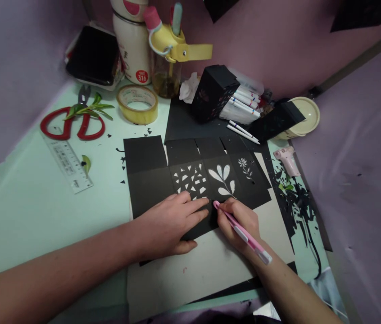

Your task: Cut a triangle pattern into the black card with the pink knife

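Observation:
A flat black card [145, 173] with flaps along its far edge lies before me on a pale grey board [163, 285]. Its panels carry cut-out shapes: small angular pieces, a leafy sprig and a flower on a stem. My left hand [173, 222] rests on the card with fingers stretched out, just below the angular cut-outs. My right hand [242, 218] grips a pink craft knife [244, 234] like a pen. Its tip end meets the card right of my left fingertips, below the sprig; the blade itself is too small to make out.
Red-handled scissors [72, 123], a clear ruler [69, 164] and a tape roll [138, 104] lie left. Behind stand a white bottle [131, 49], a yellow-topped bottle [166, 67] and a black box [214, 92] beside white markers [244, 101]. Black scraps [297, 204] and a pink glue gun [288, 160] are right.

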Tool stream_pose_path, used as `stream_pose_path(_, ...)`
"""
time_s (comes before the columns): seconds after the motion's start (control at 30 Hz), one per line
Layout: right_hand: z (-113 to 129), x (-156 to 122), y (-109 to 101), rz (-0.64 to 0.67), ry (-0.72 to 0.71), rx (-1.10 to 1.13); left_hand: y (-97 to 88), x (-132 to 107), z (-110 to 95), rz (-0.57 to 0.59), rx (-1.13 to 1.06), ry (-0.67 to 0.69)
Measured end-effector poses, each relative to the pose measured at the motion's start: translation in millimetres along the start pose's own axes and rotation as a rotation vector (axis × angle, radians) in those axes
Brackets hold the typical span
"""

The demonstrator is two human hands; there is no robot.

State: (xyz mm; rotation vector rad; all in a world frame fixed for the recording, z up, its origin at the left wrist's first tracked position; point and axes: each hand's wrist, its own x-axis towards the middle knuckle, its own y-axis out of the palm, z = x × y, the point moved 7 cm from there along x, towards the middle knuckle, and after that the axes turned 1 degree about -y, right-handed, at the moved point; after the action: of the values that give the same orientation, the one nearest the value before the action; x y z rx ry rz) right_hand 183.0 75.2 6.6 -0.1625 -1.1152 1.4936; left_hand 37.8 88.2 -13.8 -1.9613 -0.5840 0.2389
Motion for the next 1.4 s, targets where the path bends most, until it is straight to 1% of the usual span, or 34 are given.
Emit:
stream_pose_path(0.2,-2.9,-2.1,-0.2,0.020,0.047,0.023,-0.9,-0.7,0.1,0.001,0.007,-0.001)
stream_pose_path(0.37,-3.6,-1.9,-0.3,0.010,0.059,0.034,-1.4,-0.2,0.2,0.001,0.003,0.000)
stream_pose_path(0.6,-1.5,-3.4,0.9,-0.010,-0.011,-0.024,-0.5,-0.5,0.2,-0.009,-0.009,0.014)
stream_pose_path(0.83,-0.2,-2.5,0.9,0.004,-0.026,-0.028,0.6,-0.8,0.7,0.003,0.000,0.011)
stream_pose_path(1.4,-3.4,0.2,-0.4,0.003,0.057,0.036,-1.9,0.3,-0.2,-0.006,-0.008,0.012)
